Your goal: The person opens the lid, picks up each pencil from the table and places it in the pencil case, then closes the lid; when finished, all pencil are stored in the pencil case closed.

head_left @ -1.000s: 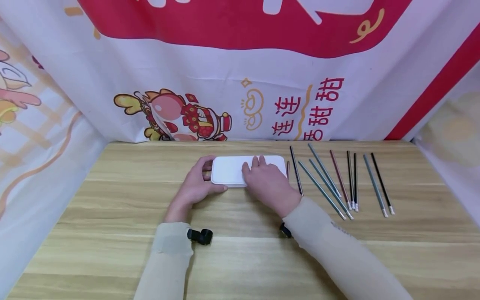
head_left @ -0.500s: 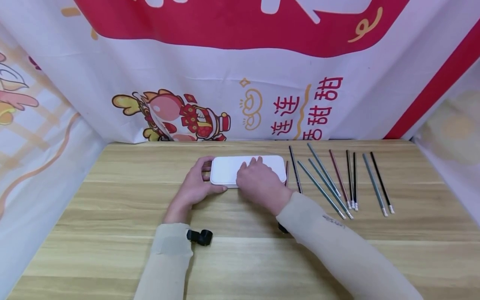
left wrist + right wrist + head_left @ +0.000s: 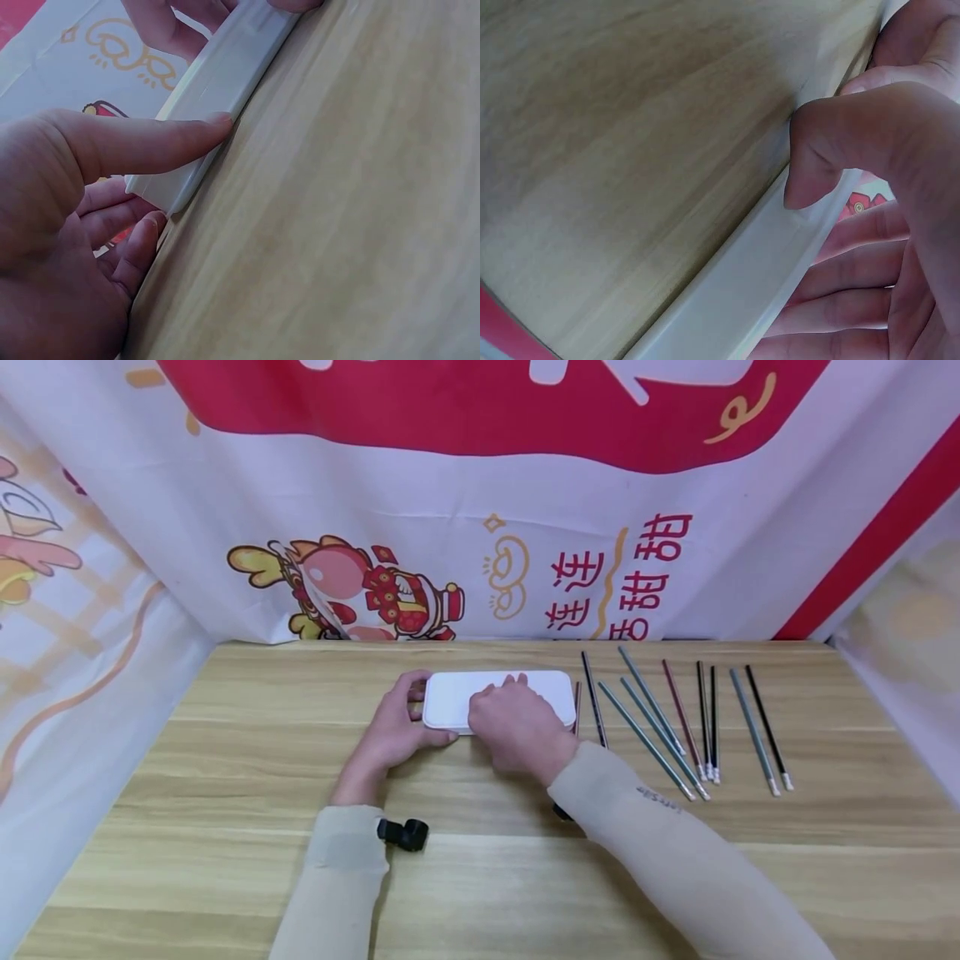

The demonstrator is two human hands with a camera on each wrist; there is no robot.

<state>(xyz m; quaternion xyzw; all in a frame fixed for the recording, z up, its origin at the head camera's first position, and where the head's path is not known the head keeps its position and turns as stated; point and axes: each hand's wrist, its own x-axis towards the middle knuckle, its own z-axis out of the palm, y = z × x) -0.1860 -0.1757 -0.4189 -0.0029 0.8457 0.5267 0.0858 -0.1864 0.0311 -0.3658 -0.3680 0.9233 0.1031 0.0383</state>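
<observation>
- White plastic-looking case (image 3: 447, 693) lies near the table's (image 3: 247, 735) far edge, a strip of wood separating it from the curtain (image 3: 450, 485).
- Left hand (image 3: 393, 727) grips its left end, thumb along the near side, fingers bent around the corner.
- Right hand (image 3: 517, 722) holds it, thumb tip against the near side, fingers over the top.
- Pencils (image 3: 683, 719) bound the right edge; wood stretches leftward and in front.

Wood-grain table (image 3: 480, 893); on it white case (image 3: 447, 698), pencils (image 3: 683, 719) beside.
</observation>
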